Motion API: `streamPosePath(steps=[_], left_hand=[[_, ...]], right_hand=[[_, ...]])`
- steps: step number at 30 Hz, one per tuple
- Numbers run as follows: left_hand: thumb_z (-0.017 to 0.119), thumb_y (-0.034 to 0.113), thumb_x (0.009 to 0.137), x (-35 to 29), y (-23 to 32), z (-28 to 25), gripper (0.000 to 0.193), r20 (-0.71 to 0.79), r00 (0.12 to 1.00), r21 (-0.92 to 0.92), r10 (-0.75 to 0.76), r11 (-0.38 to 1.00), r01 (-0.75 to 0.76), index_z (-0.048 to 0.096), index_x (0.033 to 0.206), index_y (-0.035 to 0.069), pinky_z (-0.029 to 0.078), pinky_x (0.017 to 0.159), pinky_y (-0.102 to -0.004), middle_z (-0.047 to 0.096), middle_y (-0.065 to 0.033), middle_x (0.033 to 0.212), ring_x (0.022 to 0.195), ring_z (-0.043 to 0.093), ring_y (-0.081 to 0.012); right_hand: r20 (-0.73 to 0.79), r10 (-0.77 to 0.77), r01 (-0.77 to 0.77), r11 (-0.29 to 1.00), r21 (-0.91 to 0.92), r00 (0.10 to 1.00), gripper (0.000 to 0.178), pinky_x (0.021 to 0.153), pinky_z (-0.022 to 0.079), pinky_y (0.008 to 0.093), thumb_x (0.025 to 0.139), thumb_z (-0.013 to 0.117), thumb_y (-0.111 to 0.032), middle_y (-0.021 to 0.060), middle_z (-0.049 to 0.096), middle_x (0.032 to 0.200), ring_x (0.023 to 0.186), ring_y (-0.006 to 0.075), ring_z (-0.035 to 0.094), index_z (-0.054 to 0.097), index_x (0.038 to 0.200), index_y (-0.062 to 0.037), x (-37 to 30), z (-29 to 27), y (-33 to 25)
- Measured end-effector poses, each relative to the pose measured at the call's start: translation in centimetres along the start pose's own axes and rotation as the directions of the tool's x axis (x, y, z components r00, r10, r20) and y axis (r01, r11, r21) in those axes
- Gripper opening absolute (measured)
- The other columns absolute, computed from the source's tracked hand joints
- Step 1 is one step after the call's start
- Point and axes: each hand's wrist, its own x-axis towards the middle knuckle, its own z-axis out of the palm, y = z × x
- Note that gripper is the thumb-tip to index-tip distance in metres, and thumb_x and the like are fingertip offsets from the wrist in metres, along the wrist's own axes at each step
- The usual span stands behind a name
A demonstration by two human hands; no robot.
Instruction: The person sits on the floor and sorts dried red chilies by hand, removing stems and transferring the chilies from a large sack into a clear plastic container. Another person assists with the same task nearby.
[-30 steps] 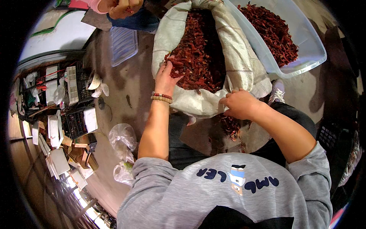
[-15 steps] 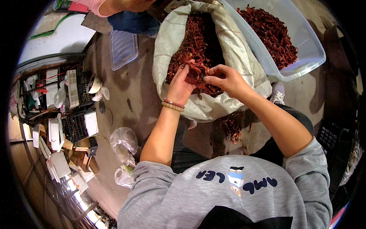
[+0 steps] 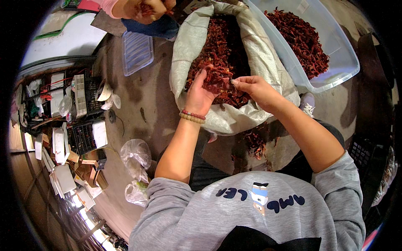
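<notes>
A white woven sack (image 3: 188,46) with its rim rolled down stands in front of me, filled with dried red chilies (image 3: 215,42). Over its near part my left hand (image 3: 200,94) is cupped, palm up, around a handful of dried chilies (image 3: 217,78). My right hand (image 3: 255,90) is beside that handful, thumb and forefinger pinched together at its right edge; what is between them is too small to make out. To the right of the sack, a clear plastic bin (image 3: 341,69) holds more dried chilies (image 3: 297,42).
Another person's hand (image 3: 146,9) holds chilies at the top. A clear ribbed lid (image 3: 137,53) lies on the floor left of the sack. Spilled chili bits (image 3: 255,144) lie below the sack. Clear plastic bags (image 3: 136,154), black crates (image 3: 81,136) and cardboard pieces (image 3: 90,171) are at left.
My right hand has shifted slightly right, away from the handful, with its fingertips still pinched. The other person's hand has turned and now shows chilies in it.
</notes>
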Motion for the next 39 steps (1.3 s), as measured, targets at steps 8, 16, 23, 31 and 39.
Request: streamPosePath(steps=[8, 16, 23, 31, 39], left_hand=[[0.04, 0.027, 0.099, 0.2, 0.0, -0.2, 0.037, -0.054, 0.998, 0.0, -0.01, 1.0, 0.01, 0.049, 0.126, 0.003, 0.046, 0.095, -0.0397, 0.059, -0.0105, 0.12, 0.109, 0.058, -0.0245], [0.035, 0.029, 0.097, 0.6, 0.7, 0.0, 0.034, -0.052, 0.997, 0.013, 0.049, 0.999, -0.048, 0.053, 0.116, 0.007, 0.049, 0.085, -0.0404, 0.06, -0.0121, 0.117, 0.101, 0.06, -0.0275], [0.039, 0.03, 0.093, 0.2, 1.2, 0.1, 0.032, 0.007, 0.997, -0.049, 0.08, 0.996, -0.08, 0.053, 0.114, 0.01, 0.05, 0.076, -0.0377, 0.06, -0.0131, 0.117, 0.099, 0.061, -0.0299], [0.046, 0.034, 0.093, 0.0, 1.1, 0.7, 0.032, 0.033, 0.994, -0.012, 0.101, 0.995, -0.101, 0.055, 0.115, 0.012, 0.052, 0.072, -0.0373, 0.06, -0.0108, 0.117, 0.1, 0.062, -0.0291], [0.045, 0.029, 0.097, -0.1, 0.6, 1.0, 0.035, 0.098, 0.993, 0.084, 0.068, 0.994, -0.076, 0.05, 0.127, 0.013, 0.053, 0.072, -0.0342, 0.059, -0.0072, 0.119, 0.102, 0.06, -0.0203]], right_hand=[[0.206, -0.066, 0.022, 0.977, 0.211, 0.976, 0.025, 0.07, 0.045, 0.0235, 0.096, 0.05, -0.023, -0.0001, 0.062, 0.087, 0.075, 0.0076, 0.053, 0.065, 0.101, -0.0032, -0.5, 0.3, -0.7], [0.293, -0.145, 0.015, 0.915, 0.403, 0.945, 0.021, 0.067, 0.047, 0.0254, 0.096, 0.046, -0.018, 0.0023, 0.059, 0.085, 0.072, 0.0124, 0.055, 0.059, 0.101, -0.0023, -0.8, 0.0, -0.8], [0.006, -0.132, 0.123, 0.935, 0.332, 0.991, 0.019, 0.071, 0.051, 0.0285, 0.092, 0.051, -0.02, 0.0066, 0.063, 0.087, 0.075, 0.0162, 0.063, 0.057, 0.097, -0.0024, -0.3, -0.5, -1.0], [-0.074, -0.219, 0.231, 0.924, 0.305, 0.973, 0.017, 0.081, 0.051, 0.0315, 0.089, 0.051, -0.012, 0.0075, 0.062, 0.096, 0.086, 0.0174, 0.061, 0.053, 0.105, -0.0055, 0.4, -1.5, -0.4], [0.08, -0.058, 0.031, 0.952, 0.303, 0.995, 0.024, 0.083, 0.049, 0.0344, 0.089, 0.056, -0.023, 0.0046, 0.058, 0.102, 0.09, 0.0159, 0.06, 0.052, 0.108, -0.009, -0.5, -0.5, -1.7]])
